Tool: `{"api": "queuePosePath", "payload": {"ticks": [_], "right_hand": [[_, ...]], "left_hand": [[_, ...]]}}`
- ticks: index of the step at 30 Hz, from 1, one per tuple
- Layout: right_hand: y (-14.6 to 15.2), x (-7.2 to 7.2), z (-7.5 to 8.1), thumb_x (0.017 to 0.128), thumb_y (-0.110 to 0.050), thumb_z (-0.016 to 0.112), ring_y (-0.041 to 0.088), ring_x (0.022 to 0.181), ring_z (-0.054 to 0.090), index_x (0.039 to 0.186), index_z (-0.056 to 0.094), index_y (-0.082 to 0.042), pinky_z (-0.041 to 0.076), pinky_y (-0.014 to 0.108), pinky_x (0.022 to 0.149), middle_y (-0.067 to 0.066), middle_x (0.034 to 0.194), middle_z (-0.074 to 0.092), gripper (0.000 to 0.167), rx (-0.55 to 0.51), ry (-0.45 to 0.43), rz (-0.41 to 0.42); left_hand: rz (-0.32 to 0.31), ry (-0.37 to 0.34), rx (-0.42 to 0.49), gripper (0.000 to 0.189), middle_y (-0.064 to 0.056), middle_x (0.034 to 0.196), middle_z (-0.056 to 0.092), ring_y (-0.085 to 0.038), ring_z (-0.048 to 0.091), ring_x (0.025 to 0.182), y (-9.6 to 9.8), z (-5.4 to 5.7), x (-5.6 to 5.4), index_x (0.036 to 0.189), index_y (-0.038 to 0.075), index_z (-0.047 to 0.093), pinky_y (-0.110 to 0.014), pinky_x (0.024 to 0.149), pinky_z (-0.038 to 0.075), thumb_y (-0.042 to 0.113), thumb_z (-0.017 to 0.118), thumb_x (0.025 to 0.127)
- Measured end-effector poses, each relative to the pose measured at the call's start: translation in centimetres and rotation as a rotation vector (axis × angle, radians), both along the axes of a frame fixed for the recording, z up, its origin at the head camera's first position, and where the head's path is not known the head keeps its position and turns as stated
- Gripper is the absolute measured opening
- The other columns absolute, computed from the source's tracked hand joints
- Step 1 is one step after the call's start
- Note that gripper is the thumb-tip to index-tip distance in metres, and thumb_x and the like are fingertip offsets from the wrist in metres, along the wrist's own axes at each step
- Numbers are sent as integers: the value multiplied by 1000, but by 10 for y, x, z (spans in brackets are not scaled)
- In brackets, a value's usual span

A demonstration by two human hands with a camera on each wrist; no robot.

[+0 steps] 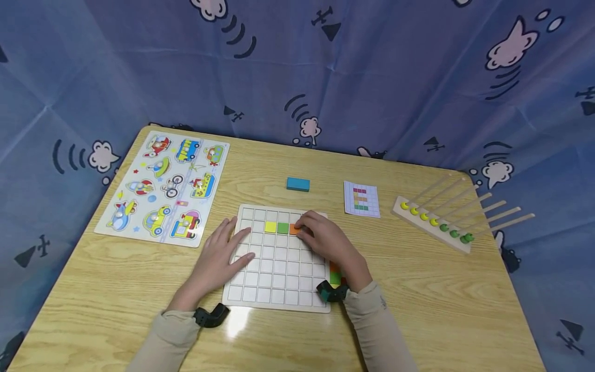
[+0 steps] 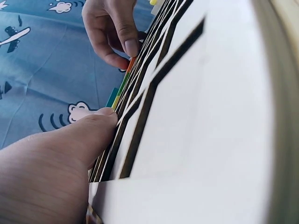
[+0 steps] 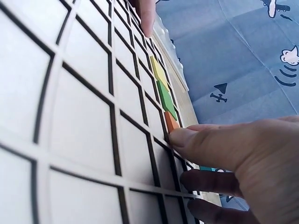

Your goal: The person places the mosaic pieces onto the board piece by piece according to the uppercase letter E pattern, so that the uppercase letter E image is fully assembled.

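Observation:
A white grid board [image 1: 279,281] lies on the table between the two hands. Three tiles sit side by side in one of its far rows: yellow [image 1: 270,227], green [image 1: 282,228] and orange [image 1: 294,229]. My right hand [image 1: 330,240] pinches the orange tile at its right side; in the right wrist view the thumb covers part of that tile [image 3: 171,122]. Flat on the board's left edge rests my left hand [image 1: 216,261], fingers spread, holding nothing. More coloured tiles [image 1: 335,278] lie beside the board's right edge, partly hidden by the right forearm.
Beyond the board lies a blue block [image 1: 298,184], with a printed pattern card [image 1: 362,199] to its right. A vehicle puzzle board [image 1: 102,226] occupies the far left. At the right, a wooden base [image 1: 418,221] carries several tilted pegs with yellow and green beads.

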State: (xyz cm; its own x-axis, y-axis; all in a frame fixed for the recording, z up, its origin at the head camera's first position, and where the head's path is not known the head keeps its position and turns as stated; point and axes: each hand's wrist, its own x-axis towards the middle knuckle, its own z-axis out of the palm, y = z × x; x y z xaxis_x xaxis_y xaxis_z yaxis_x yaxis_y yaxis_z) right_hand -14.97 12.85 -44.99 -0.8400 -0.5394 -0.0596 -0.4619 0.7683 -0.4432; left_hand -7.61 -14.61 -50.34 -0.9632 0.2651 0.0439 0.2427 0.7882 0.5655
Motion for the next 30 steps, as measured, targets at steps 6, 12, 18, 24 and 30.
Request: {"api": "queuePosePath", "payload": {"ticks": [6,12,18,24,30], "right_hand": [[-1,0,1,93,-19,64,13,93,57,107,68,-13,51,32,87,-2,112,60,16,5,2,-8],[-1,0,0,93,-20,64,13,90,55,107,68,-13,50,32,85,-2,111,60,16,-5,-18,-14],[9,2,5,94,-23,63,12,87,52,118,63,-14,48,29,76,-4,109,59,26,-87,-96,-77],[43,9,19,94,-20,63,16,87,55,121,61,-9,50,31,73,1,105,61,30,-139,-119,-158],[79,27,25,92,-20,65,18,89,56,120,61,-9,51,34,77,2,105,61,30,-46,-169,-240]], "left_hand": [[0,-3,-6,64,-11,160,16,-34,8,147,0,-1,0,147,24,38,-57,115,12,56,51,93],[-2,21,4,63,-14,159,18,-36,10,146,0,0,0,146,23,40,-58,114,14,54,53,92],[1,24,10,63,-13,159,18,-35,10,146,0,0,1,146,23,40,-57,114,14,53,54,93],[-3,-2,3,63,-12,159,16,-34,9,147,0,0,0,147,24,39,-56,115,12,55,51,93],[-5,-21,-5,64,-11,160,14,-33,7,147,0,1,1,147,24,38,-56,116,11,57,50,93]]}}
